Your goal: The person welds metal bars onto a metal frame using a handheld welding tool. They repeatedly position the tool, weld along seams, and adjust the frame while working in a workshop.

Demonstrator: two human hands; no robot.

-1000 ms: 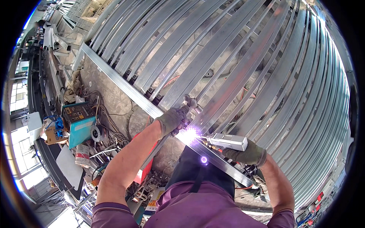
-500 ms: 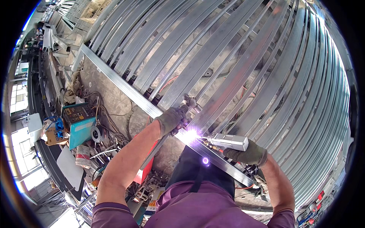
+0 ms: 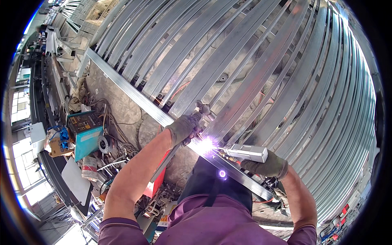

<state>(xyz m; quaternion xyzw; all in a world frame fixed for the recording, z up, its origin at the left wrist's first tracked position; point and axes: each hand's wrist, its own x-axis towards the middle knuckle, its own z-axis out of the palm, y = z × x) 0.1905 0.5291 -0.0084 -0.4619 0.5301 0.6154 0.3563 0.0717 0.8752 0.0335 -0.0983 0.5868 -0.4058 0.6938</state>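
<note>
My left hand [image 3: 183, 129], in a dark work glove, is closed around a hammer [image 3: 203, 108], its metal head showing just beyond the fingers. In my gloved right hand [image 3: 267, 166] is a welding torch [image 3: 226, 152]. A silver box-shaped metal piece [image 3: 248, 152] lies along the torch, just above the hand. At the torch's tip burns a bright arc [image 3: 207, 143], on the long edge rail [image 3: 130, 96] of a metal frame where a flat bar [image 3: 228, 122] meets it. Glare hides the joint itself.
Many parallel metal bars [image 3: 245, 61] stretch away to the far right, with gaps between them. To the left stand a teal welding machine [image 3: 87, 132], a wire spool [image 3: 105, 143], tangled cables [image 3: 118, 130] and a paint-stained bucket [image 3: 89, 168]. A red box [image 3: 155, 181] sits below my left forearm.
The arc and the torch have shifted very slightly to the right along the joint, my right hand with them. My left hand stays in place with the hammer.
</note>
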